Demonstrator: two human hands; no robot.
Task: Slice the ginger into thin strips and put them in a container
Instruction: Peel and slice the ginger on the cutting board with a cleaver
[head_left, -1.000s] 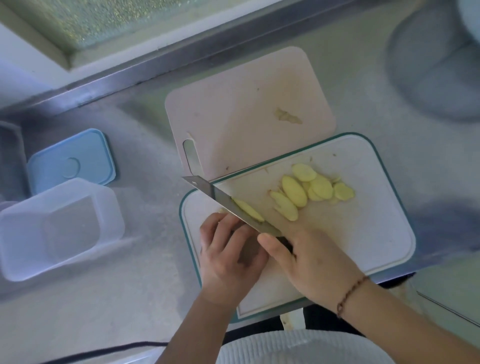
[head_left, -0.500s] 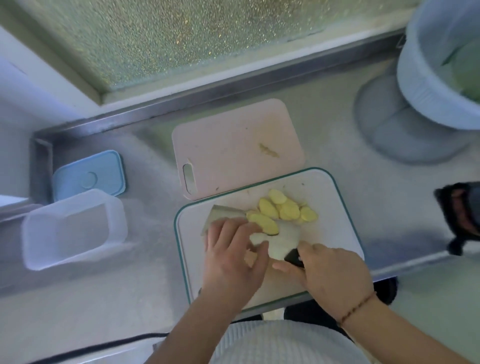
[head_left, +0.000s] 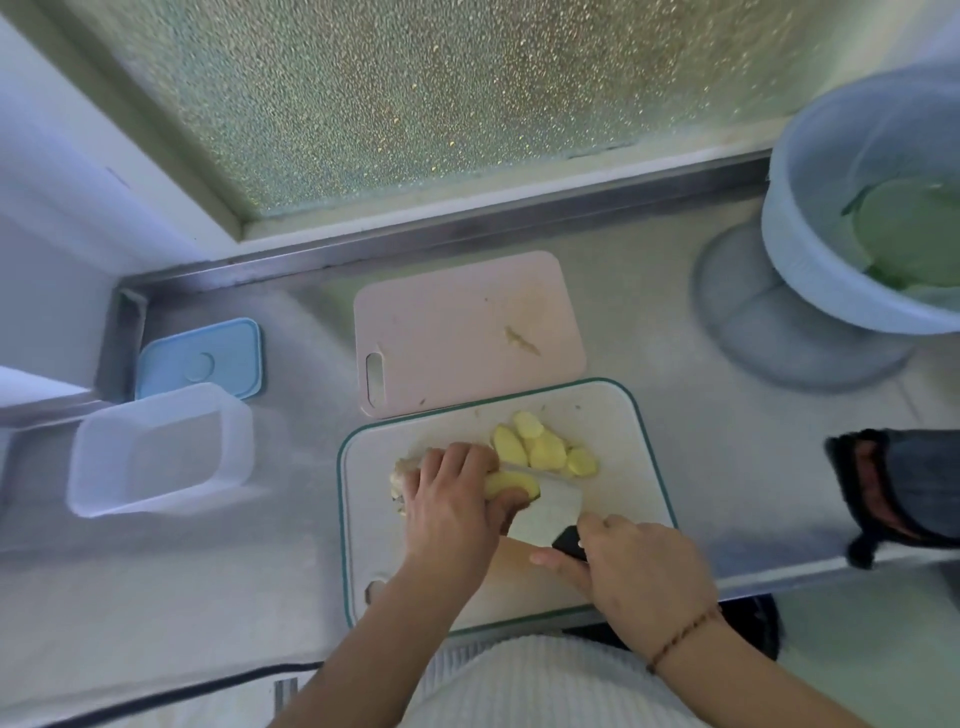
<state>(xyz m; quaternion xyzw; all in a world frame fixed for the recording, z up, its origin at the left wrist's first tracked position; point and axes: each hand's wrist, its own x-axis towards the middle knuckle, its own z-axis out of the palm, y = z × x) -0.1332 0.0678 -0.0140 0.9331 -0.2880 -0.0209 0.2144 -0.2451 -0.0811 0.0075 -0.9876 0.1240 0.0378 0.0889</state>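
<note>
Frosted window glass up top, steel bench (head_left: 675, 332) below, and on the green-rimmed board (head_left: 631, 415) my left hand (head_left: 452, 512) pins the ginger (head_left: 511, 483) while my right hand (head_left: 636, 577) is wrapped tight on the knife (head_left: 550, 512) handle. Slices (head_left: 540, 449) sit just beyond the blade; the clear container (head_left: 156, 449) waits well left, empty I think. Best bet: curl those fingertips back, stack slices flat, cut thin.

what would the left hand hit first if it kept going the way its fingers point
Likely the pile of pale yellow ginger slices just beyond the left hand on the white green-rimmed cutting board; depth is unclear.
</note>
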